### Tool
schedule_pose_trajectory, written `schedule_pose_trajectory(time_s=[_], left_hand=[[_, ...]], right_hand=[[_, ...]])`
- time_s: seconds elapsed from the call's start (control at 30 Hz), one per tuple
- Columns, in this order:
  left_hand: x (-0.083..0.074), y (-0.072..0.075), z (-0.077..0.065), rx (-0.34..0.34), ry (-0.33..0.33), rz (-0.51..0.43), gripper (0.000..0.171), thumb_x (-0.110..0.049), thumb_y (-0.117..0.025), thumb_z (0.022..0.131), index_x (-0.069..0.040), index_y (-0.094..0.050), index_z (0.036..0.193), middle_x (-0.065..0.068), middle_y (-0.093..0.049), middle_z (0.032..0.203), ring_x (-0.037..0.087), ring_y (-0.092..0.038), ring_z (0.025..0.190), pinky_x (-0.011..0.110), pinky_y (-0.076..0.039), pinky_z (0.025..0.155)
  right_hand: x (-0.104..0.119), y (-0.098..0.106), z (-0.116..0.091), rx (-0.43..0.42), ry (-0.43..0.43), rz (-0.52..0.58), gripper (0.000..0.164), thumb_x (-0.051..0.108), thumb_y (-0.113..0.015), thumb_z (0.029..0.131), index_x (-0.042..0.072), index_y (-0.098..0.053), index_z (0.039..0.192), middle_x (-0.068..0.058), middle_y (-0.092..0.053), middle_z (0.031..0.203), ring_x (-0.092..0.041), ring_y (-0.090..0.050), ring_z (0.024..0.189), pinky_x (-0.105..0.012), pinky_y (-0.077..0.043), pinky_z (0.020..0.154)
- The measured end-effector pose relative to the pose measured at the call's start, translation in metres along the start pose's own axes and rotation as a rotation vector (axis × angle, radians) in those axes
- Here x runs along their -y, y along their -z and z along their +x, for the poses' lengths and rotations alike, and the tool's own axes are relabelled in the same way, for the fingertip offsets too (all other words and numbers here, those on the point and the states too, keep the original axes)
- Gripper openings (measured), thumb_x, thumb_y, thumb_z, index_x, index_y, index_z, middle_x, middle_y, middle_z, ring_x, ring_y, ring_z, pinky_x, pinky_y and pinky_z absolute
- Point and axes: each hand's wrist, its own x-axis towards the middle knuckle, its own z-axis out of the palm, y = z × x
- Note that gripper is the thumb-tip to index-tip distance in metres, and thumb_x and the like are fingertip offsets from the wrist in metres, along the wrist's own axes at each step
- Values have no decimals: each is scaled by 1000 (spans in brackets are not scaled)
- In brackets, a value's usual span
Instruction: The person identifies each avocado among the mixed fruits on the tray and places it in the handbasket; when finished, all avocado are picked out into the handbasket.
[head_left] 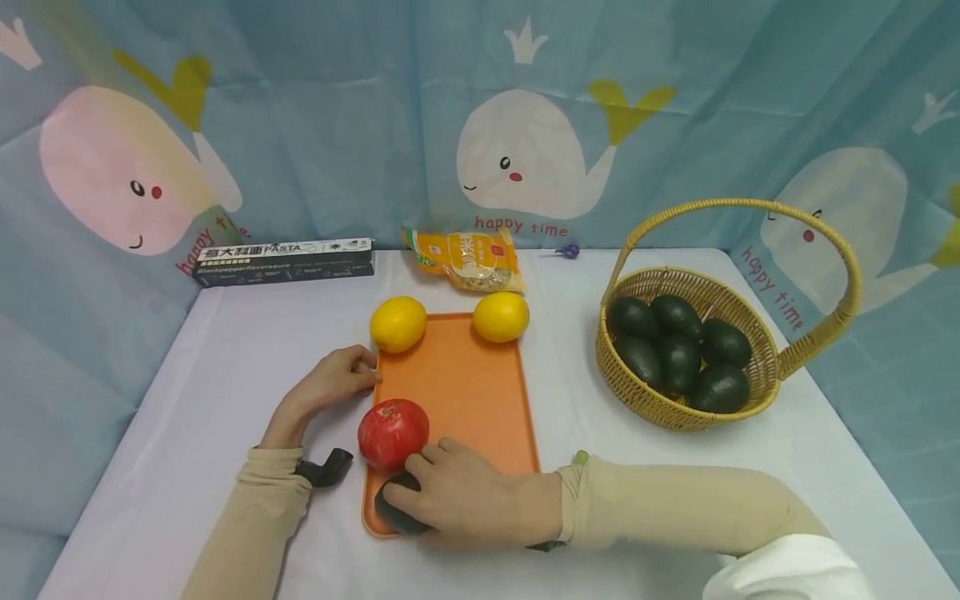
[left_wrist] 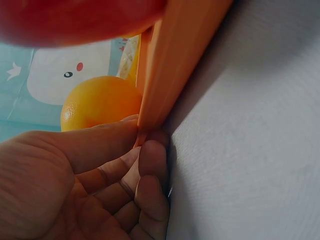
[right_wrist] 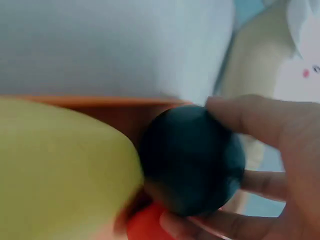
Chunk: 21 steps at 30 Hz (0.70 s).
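An orange tray point(head_left: 468, 392) lies on the table. My left hand point(head_left: 341, 382) pinches its left rim, the thumb point(left_wrist: 107, 142) against the edge and the fingers curled below. My right hand point(head_left: 468, 500) grips a dark green avocado point(head_left: 397, 504) in the tray's near left corner. Thumb and fingers lie around the avocado point(right_wrist: 192, 160) in the right wrist view. A red pomegranate-like fruit point(head_left: 393, 435) sits just beyond it, beside the right fingertips. Two lemons point(head_left: 398, 324) point(head_left: 501, 317) sit at the far corners. A large yellow shape point(right_wrist: 60, 170) fills the right wrist view's left side; its kind is unclear.
A wicker basket point(head_left: 660, 412) with a tall handle holds several avocados point(head_left: 680, 364) at the right. Along the back lie a pasta box point(head_left: 285, 262), an orange food packet point(head_left: 472, 260) and a small purple lollipop point(head_left: 570, 251). A green tip point(head_left: 581, 457) shows behind the right sleeve.
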Motion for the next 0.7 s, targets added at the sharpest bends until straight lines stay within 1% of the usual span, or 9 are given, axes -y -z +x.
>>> schedule_pose_trajectory(time_s=[0.07,0.1,0.17,0.27,0.33,0.43,0.53,0.63,0.7], left_hand=[[2,-1,0,-1,5,-6,33,-17,-59,93,5,-56,117,9,-66,84,17,-57,75,29,-43,73],[2,-1,0,1,0,-9,33,-18,-59,93,6,-56,117,9,-66,84,17,-57,75,29,-43,73],[3,-2,0,0,-6,-15,33,-18,-60,93,5,-56,116,10,-65,84,17,-57,75,29,-43,73],[4,-2,0,-1,-16,-20,32,-17,-60,93,5,-56,115,9,-65,83,17,-56,74,29,-43,73],[3,-1,0,-2,-24,-15,31,-17,-60,93,5,-56,114,9,-64,82,17,-56,74,29,-43,73],[2,0,1,-2,-26,-10,29,-17,-60,93,4,-56,113,9,-64,82,18,-56,74,29,-43,73],[2,1,1,0,-20,-9,29,-17,-59,93,4,-56,113,9,-64,82,18,-56,74,29,-43,73],[2,2,1,5,-13,-6,30,-17,-59,93,4,-56,115,9,-64,82,18,-55,75,29,-43,72],[3,1,0,6,-8,-7,31,-17,-59,94,4,-56,115,9,-64,83,19,-55,75,29,-43,72]], right_hand=[[-5,7,-3,6,-13,67,54,51,-69,81,26,-54,127,5,-60,98,-9,-53,80,-22,-40,71],[-9,12,-5,9,-29,107,54,50,-69,82,25,-54,128,5,-60,100,-9,-53,81,-22,-41,73],[-18,21,-13,-12,-78,180,55,48,-66,84,23,-52,131,4,-61,105,-10,-54,85,-25,-43,79],[-40,34,-33,-81,-198,287,58,46,-66,85,20,-51,134,2,-62,113,-12,-56,92,-30,-46,85],[-57,39,-51,-146,-303,319,60,44,-69,83,18,-52,134,0,-63,117,-14,-58,97,-33,-48,88],[-87,42,-83,-243,-473,312,61,40,-73,80,14,-54,132,-4,-65,119,-20,-61,102,-38,-51,90],[-116,40,-117,-293,-645,269,60,35,-74,81,13,-55,133,-8,-63,122,-26,-60,106,-46,-51,89],[-139,36,-147,-302,-798,229,57,28,-72,82,12,-55,134,-15,-59,123,-33,-59,105,-52,-50,83],[-152,34,-161,-291,-884,222,57,25,-71,83,9,-53,134,-19,-57,122,-37,-57,104,-55,-49,80]])
